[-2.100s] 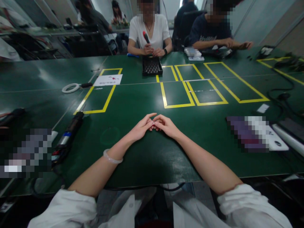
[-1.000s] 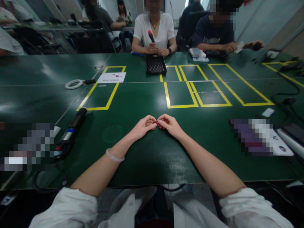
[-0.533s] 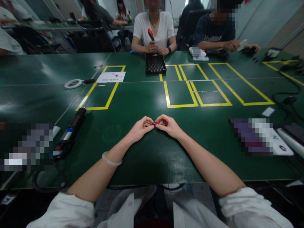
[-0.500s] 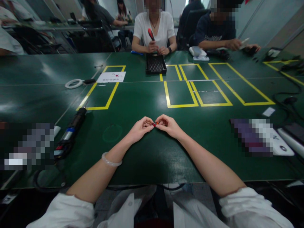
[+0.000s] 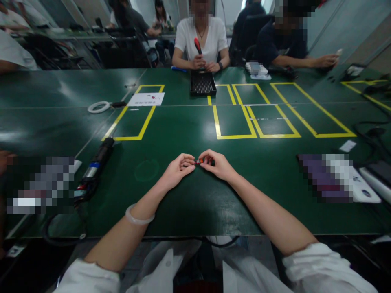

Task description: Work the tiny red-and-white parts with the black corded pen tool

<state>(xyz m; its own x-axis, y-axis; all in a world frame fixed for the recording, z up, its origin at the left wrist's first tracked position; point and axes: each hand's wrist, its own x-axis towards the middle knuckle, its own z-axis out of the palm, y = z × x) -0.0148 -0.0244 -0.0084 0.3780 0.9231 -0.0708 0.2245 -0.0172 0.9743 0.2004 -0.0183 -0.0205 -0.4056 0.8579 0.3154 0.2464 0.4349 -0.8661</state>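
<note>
A small red, orange and dark part (image 5: 200, 161) is held just above the green table between my two hands. My right hand (image 5: 217, 164) is closed in a pinch on the part's right end. My left hand (image 5: 181, 169), with a pale bangle (image 5: 139, 215) on its forearm, has thumb and fingertips closed at the left end. The part is too small and too covered by fingers to tell its kind.
A cabled power screwdriver (image 5: 97, 162) lies on the left, near a white ring (image 5: 99, 107) and a printed sheet (image 5: 146, 99). Yellow tape marks (image 5: 236, 137) run across the table. Opposite, a person holds a red-handled tool (image 5: 198, 45) over a black tray (image 5: 203, 92). A phone (image 5: 366, 193) lies right.
My hands have moved slightly apart, showing more of the small part between them. The view has shifted slightly. At the far right, the other person's hand has moved to the right.
</note>
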